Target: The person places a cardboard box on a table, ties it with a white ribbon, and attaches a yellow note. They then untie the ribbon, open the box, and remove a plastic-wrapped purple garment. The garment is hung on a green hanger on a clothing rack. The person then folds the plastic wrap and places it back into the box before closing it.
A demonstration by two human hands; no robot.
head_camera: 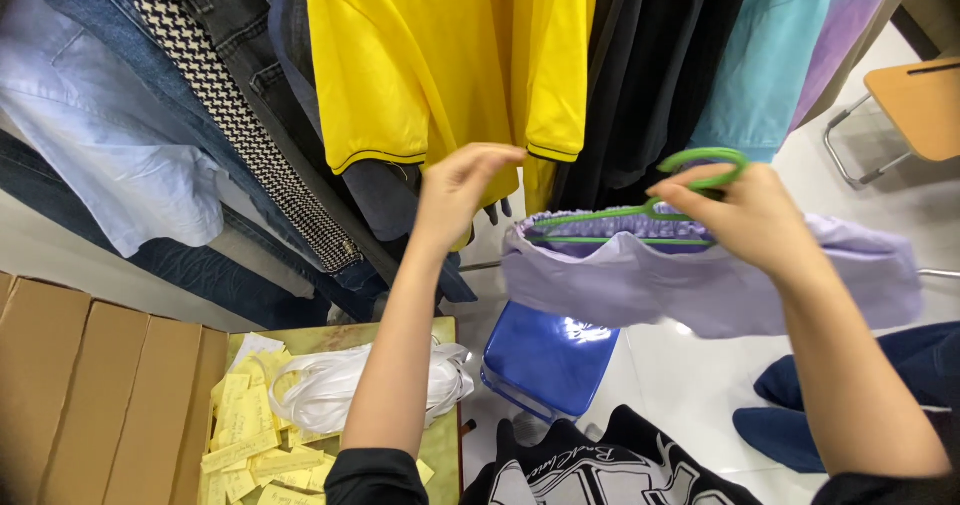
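2 bare forearms show, with no rings or watch visible. Each arm ends near the frame's bottom edge in a black sleeve pushed up.

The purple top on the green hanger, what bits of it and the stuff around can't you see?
- Head view: purple top, its lower part is bunched up.
- Green hanger, the right hand covers part of its hook.
- Yellow shirt, collar cut off by the top edge.
- Left hand, fingertips curl out of sight.
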